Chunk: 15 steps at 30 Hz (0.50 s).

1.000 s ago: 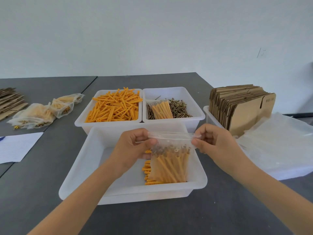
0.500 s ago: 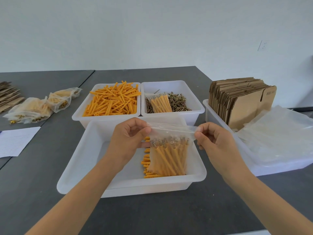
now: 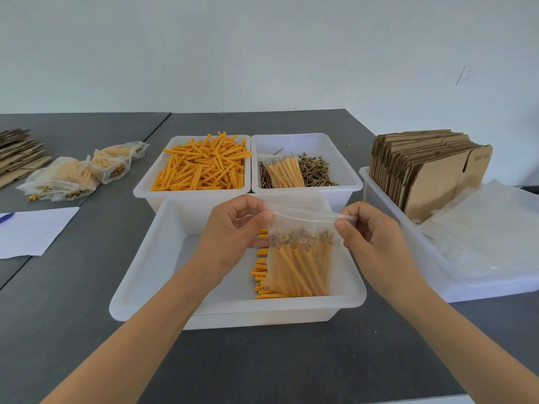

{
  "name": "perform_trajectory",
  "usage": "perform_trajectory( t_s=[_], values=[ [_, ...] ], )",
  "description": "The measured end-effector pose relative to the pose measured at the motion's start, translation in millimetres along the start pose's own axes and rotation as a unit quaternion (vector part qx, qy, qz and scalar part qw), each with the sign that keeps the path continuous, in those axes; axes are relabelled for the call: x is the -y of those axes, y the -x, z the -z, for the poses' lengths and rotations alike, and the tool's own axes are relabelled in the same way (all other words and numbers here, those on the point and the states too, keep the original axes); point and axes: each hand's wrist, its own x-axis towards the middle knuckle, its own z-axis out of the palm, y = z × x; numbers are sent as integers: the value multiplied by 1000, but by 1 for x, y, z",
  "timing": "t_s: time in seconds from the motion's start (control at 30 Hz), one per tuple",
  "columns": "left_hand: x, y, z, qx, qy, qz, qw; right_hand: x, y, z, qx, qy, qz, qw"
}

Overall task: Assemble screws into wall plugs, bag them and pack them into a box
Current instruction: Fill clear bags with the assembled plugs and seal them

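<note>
A clear zip bag (image 3: pixel 300 258) full of orange wall plugs with screws in them hangs upright over the near white tray (image 3: pixel 140 275). My left hand (image 3: pixel 233 231) pinches the bag's top left corner and my right hand (image 3: pixel 370 231) pinches its top right end. Several loose assembled plugs (image 3: pixel 261 272) lie in the tray behind the bag. Farther back, one tray holds loose orange plugs (image 3: pixel 201 167). The tray beside it holds screws (image 3: pixel 316 170) with another filled bag (image 3: pixel 284 172) lying on them.
A white tray (image 3: pixel 379 193) at the right holds flat cardboard boxes (image 3: pixel 428 176) and a heap of empty clear bags (image 3: pixel 490 231). Filled bags (image 3: pixel 73 176) lie at the left with more flat cardboard (image 3: pixel 17 156). A lined paper sheet (image 3: pixel 32 231) sits near the left edge.
The hands and bag stay over the near tray; the thumbs have shifted slightly along the bag's top strip. The camera has tilted a little.
</note>
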Motion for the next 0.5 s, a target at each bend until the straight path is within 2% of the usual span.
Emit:
perform_trajectory(
  t_s=[0.23, 0.37, 0.5],
  values=[
    [1, -1, -3, 11, -47, -30, 998, 2, 1, 2, -3, 69, 29, 997],
    [2, 1, -2, 23, -63, -56, 996, 11, -3, 5, 46, 104, 67, 991],
    [2, 2, -2, 24, -75, -72, 994, 19, -10, 0, 43, 149, 95, 983]
  ],
)
